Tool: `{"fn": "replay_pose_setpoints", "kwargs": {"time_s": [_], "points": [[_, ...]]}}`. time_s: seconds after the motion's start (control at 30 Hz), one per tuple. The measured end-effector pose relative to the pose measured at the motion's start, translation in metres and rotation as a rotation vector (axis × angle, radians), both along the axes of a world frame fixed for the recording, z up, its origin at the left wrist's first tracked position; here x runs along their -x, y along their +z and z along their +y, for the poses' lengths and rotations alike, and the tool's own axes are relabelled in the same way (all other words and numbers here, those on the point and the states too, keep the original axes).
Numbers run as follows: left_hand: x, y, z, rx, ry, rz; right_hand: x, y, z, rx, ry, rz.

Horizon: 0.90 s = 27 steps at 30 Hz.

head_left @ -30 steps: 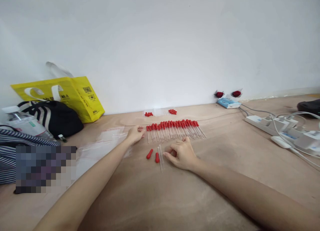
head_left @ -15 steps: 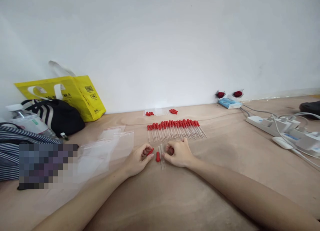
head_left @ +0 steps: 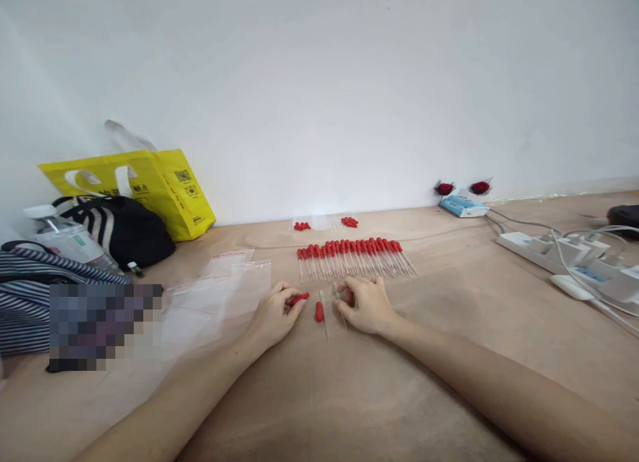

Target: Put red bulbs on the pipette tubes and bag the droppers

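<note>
Between the thumb and fingers of my left hand is a red rubber bulb. My right hand pinches a thin clear glass tube, its lower end pointing toward me. On the table between the hands lie a second red bulb and another clear tube, side by side. Just beyond the hands is a row of several clear droppers with red bulbs, their bulbs toward the wall.
Clear zip bags lie left of my left hand. Small red bulb piles rest near the wall. A yellow bag, black bag and bottle stand at left; a power strip with cables is at right.
My right hand has drawn one glass tube to the right, away from the other tube on the table. The red bulb in my left hand now lies flatter. The view has shifted slightly.
</note>
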State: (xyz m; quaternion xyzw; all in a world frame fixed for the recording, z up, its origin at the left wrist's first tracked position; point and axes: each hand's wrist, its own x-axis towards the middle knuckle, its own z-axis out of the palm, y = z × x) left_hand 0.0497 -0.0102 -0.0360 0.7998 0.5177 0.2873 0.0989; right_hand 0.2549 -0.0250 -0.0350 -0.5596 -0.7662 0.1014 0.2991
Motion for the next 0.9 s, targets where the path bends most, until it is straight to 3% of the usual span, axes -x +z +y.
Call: {"fn": "replay_pose_setpoints", "kwargs": {"time_s": [0.3,0.6,0.77,0.9], "points": [[-0.001,0.000,0.001,-0.048,0.015,0.051,-0.006,-0.006,0.002,-0.005,-0.149,-0.100],[-0.006,0.006,-0.004,-0.157,-0.076,0.047,-0.011,-0.012,0.003,-0.057,-0.167,-0.216],[-0.017,0.010,0.000,-0.191,-0.179,0.087,-0.027,-0.009,0.017,-0.137,-0.005,0.050],[-0.023,0.008,0.004,-0.200,-0.173,0.028,-0.035,-0.009,0.021,-0.256,0.137,0.129]]}}
